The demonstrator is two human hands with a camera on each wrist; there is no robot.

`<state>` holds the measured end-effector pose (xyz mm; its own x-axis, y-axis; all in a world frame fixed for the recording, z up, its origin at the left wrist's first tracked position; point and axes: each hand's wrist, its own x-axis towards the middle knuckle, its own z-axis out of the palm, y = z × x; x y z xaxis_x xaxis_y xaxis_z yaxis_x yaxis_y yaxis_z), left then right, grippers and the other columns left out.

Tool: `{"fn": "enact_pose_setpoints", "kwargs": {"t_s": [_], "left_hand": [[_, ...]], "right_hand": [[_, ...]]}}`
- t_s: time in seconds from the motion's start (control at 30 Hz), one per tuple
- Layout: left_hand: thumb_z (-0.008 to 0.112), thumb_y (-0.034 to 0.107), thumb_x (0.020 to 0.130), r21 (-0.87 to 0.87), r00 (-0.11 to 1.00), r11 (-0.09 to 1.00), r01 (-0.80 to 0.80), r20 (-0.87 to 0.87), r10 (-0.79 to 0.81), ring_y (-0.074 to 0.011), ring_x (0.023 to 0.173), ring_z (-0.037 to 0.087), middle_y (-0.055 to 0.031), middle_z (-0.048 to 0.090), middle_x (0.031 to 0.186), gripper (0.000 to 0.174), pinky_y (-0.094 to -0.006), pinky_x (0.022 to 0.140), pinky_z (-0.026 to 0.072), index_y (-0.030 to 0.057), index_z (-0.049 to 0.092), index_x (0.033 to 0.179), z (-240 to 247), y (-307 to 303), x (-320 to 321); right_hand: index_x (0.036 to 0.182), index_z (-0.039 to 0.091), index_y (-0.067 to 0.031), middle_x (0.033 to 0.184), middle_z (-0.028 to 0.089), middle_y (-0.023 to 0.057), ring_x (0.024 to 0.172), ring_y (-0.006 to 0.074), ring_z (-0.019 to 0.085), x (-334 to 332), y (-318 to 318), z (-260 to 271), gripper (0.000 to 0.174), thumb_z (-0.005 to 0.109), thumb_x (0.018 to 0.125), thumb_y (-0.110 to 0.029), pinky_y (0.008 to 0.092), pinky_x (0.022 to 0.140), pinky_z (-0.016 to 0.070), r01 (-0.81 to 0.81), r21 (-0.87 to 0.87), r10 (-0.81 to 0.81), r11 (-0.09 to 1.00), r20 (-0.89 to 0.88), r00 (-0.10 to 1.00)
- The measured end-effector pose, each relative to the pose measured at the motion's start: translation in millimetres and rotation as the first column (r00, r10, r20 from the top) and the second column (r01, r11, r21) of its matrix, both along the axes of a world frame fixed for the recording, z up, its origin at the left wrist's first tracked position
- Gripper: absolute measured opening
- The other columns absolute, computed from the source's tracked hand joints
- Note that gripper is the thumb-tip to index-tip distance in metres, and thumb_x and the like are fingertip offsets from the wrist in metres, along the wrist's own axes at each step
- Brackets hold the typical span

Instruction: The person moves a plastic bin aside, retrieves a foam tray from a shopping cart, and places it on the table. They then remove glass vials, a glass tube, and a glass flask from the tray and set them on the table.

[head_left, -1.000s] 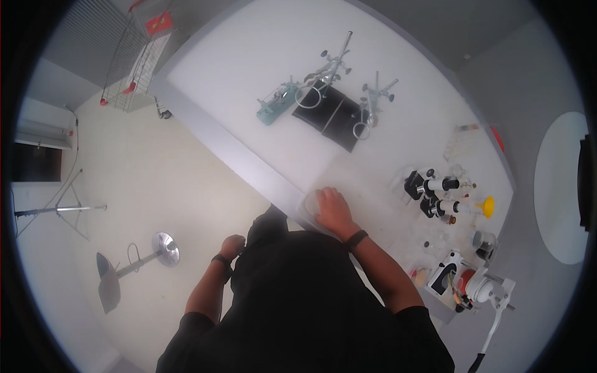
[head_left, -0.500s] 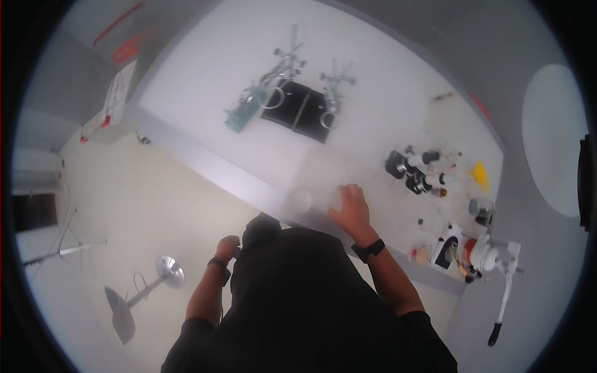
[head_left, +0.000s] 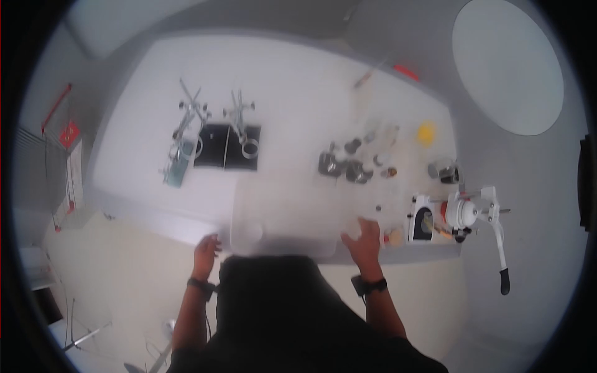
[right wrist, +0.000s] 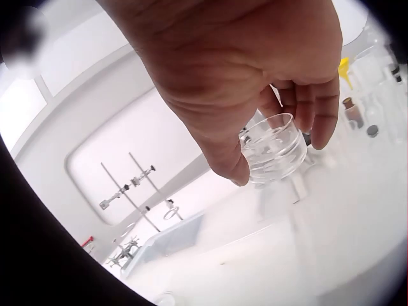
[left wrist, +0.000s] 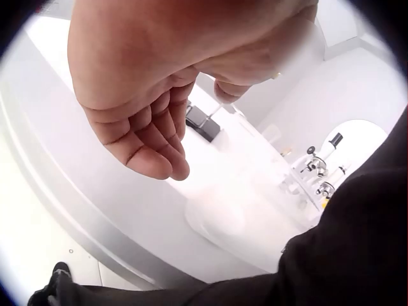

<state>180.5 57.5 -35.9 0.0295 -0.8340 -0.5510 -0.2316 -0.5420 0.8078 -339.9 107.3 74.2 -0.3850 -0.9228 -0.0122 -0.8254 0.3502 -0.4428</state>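
Between the thumb and fingers of my right hand (head_left: 365, 244) is a clear, round petri dish (right wrist: 275, 150), pinched by its sides in the right wrist view. This hand is over the table just past the right end of a translucent tray (head_left: 329, 245). Inside the tray's left part, another clear round dish (head_left: 252, 232) shows faintly. My left hand (head_left: 205, 253) hangs at the table's front edge, left of the tray. Its fingers are loosely bent and hold nothing, as the left wrist view (left wrist: 146, 95) also shows.
Two stands with ring clamps (head_left: 250, 148) rest on a black board (head_left: 211, 155), beside a teal device (head_left: 179, 165). To the right are two microscopes (head_left: 357, 171), a yellow funnel (head_left: 426, 133), glassware and a white lever press (head_left: 461, 213).
My right hand has moved from the tray's left end to its right with a petri dish, leaving another dish behind. The left hand has risen to the table edge. The head view has turned right.
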Motion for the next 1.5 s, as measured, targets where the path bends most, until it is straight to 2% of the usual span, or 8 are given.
{"fn": "enact_pose_setpoints", "kwargs": {"t_s": [0.17,0.37,0.53,0.63,0.77,1.07,1.3,1.5], "left_hand": [[0.066,0.047,0.116,0.032,0.995,0.994,0.101,-0.007,-0.101,-0.0180,0.095,0.078,-0.0106,0.081,0.114,0.055,-0.0333,0.078,0.0603,0.0022,0.072,0.146,18,-21,-40],[0.068,0.029,0.114,-0.090,0.934,0.942,0.323,0.190,-0.302,-0.0200,0.085,0.078,-0.0127,0.080,0.099,0.041,-0.0354,0.071,0.0626,-0.0038,0.075,0.138,20,-25,-57],[0.056,0.014,0.111,-0.015,0.949,0.976,0.219,0.235,-0.209,-0.0233,0.085,0.081,-0.0167,0.080,0.109,0.040,-0.0371,0.072,0.0682,-0.0069,0.073,0.141,27,-18,-48],[0.060,0.016,0.112,-0.053,0.968,0.984,0.168,0.200,-0.154,-0.0234,0.082,0.083,-0.0164,0.080,0.100,0.034,-0.0357,0.067,0.0667,-0.0040,0.075,0.135,11,-9,-23],[0.056,0.014,0.113,-0.008,0.973,0.991,0.134,0.193,-0.129,-0.0270,0.091,0.083,-0.0183,0.079,0.118,0.041,-0.0363,0.076,0.0697,-0.0081,0.070,0.144,4,0,1],[0.061,0.024,0.116,0.009,0.996,0.999,0.041,0.073,-0.041,-0.0251,0.093,0.083,-0.0152,0.079,0.123,0.041,-0.0360,0.076,0.0688,-0.0062,0.071,0.142,-1,7,4],[0.063,0.027,0.117,0.016,0.995,1.000,0.024,0.093,-0.026,-0.0220,0.095,0.081,-0.0135,0.080,0.117,0.041,-0.0345,0.080,0.0672,-0.0063,0.073,0.140,5,-1,5],[0.061,0.029,0.119,0.010,0.992,0.996,0.090,0.091,-0.091,-0.0192,0.090,0.078,-0.0127,0.081,0.105,0.041,-0.0353,0.079,0.0649,-0.0060,0.076,0.134,19,-16,7]], "right_hand": [[0.142,0.069,0.0004,0.138,0.064,0.0228,0.133,0.0437,0.061,-39,29,-27,0.076,0.097,0.080,-0.035,0.0532,0.114,0.0544,0.121,0.031,-0.119,0.992,-0.048,0.992],[0.142,0.068,0.0014,0.142,0.062,0.0225,0.137,0.0427,0.058,-45,32,-70,0.077,0.096,0.080,-0.034,0.0514,0.114,0.0553,0.136,0.128,-0.130,0.982,-0.049,0.990],[0.142,0.067,0.0022,0.139,0.062,0.0216,0.137,0.0419,0.057,-24,10,-91,0.075,0.095,0.081,-0.033,0.0498,0.113,0.0563,0.073,0.124,-0.070,0.990,-0.029,0.997],[0.137,0.068,0.0022,0.135,0.062,0.0205,0.134,0.0412,0.058,-11,-15,-96,0.071,0.094,0.081,-0.031,0.0494,0.112,0.0568,0.004,0.129,0.002,0.992,-0.044,0.999],[0.129,0.068,0.0006,0.133,0.061,0.0192,0.131,0.0403,0.058,1,-46,-108,0.063,0.094,0.080,-0.030,0.0492,0.110,0.0578,-0.081,0.113,0.087,0.990,-0.051,0.995],[0.126,0.067,-0.0016,0.132,0.061,0.0187,0.130,0.0401,0.060,6,-102,-140,0.061,0.095,0.080,-0.030,0.0507,0.105,0.0607,-0.091,0.125,0.108,0.988,-0.137,0.985],[0.145,0.065,-0.0012,0.145,0.061,0.0195,0.138,0.0411,0.058,5,-108,-135,0.076,0.096,0.083,-0.033,0.0512,0.112,0.0577,-0.066,0.209,0.082,0.976,-0.072,0.994],[0.145,0.067,-0.0022,0.150,0.063,0.0190,0.142,0.0406,0.058,4,-91,-118,0.067,0.091,0.090,-0.030,0.0507,0.116,0.0545,-0.107,0.083,0.112,0.991,-0.066,0.991]]}}
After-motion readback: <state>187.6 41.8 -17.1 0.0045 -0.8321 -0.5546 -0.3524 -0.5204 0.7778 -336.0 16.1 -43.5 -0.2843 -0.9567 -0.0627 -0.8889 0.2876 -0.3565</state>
